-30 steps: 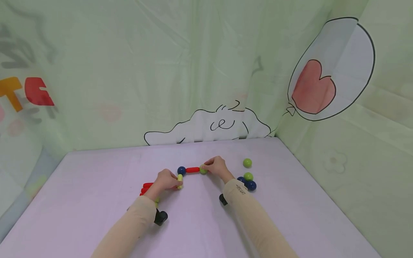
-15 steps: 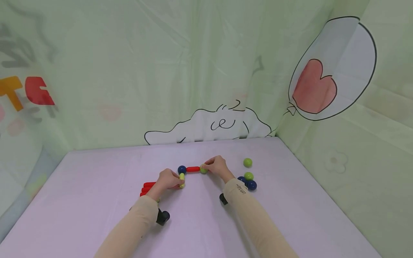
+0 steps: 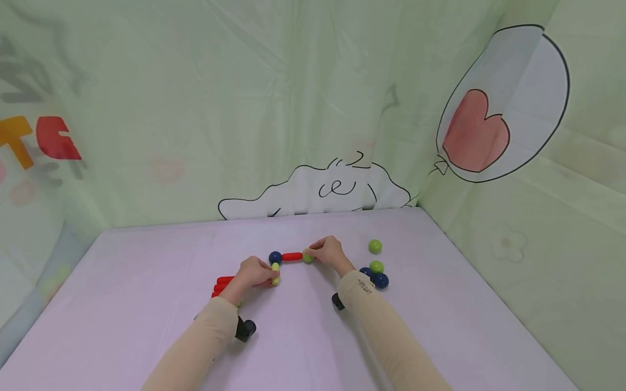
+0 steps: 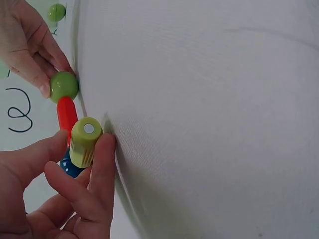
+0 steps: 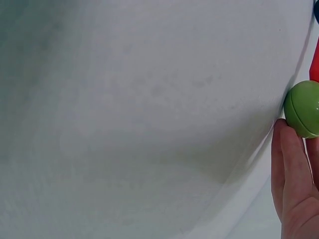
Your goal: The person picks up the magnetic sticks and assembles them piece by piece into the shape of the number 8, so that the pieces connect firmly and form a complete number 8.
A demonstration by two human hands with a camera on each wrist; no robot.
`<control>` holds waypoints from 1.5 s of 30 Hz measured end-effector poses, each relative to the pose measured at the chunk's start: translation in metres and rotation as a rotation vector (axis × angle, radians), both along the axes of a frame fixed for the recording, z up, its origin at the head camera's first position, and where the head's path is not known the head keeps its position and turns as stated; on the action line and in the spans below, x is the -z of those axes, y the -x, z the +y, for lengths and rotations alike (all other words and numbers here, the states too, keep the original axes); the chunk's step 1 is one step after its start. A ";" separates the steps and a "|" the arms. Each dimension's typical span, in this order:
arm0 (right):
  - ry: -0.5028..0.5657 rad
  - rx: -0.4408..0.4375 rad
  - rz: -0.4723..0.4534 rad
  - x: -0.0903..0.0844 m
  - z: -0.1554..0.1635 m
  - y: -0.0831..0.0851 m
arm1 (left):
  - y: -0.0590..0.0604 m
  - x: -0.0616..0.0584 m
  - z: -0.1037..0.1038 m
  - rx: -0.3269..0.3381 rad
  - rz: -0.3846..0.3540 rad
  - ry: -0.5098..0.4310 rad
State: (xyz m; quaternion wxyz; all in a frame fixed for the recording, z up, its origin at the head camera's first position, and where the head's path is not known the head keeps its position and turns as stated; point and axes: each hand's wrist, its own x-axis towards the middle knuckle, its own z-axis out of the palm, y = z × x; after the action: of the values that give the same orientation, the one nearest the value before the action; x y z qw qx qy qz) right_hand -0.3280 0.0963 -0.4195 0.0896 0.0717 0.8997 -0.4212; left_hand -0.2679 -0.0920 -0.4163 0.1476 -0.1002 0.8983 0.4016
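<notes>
While both sleeves reach over the lilac mat [image 3: 146,282], the head view shows the left hand [image 3: 251,273] pinching a yellow rod [image 3: 275,270] below a blue ball [image 3: 275,257], and the right hand [image 3: 331,251] holding a green ball [image 3: 307,257] at the end of the red rod [image 3: 292,256], near the mat's far edge. Loose balls [image 3: 375,267] lie right of them. In the left wrist view, finger and thumb clamp the yellow rod [image 4: 84,142] against the blue ball [image 4: 70,167]. In the right wrist view, fingertips [image 5: 289,154] touch the green ball [image 5: 303,108].
</notes>
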 end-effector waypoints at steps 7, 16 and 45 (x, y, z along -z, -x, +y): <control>0.012 0.000 -0.006 0.001 0.001 -0.001 | 0.002 0.000 -0.001 0.024 -0.009 -0.020; 0.013 -0.004 -0.001 0.002 0.001 0.000 | 0.000 -0.003 -0.003 0.056 0.007 -0.025; 0.006 -0.018 0.006 0.001 0.003 -0.002 | 0.002 -0.002 -0.003 0.057 0.025 -0.045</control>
State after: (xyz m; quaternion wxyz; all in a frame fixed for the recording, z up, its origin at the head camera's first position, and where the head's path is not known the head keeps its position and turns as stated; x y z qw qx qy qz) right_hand -0.3263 0.0989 -0.4201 0.0910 0.0622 0.8992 -0.4234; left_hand -0.2694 -0.0953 -0.4146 0.1498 -0.0659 0.8934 0.4184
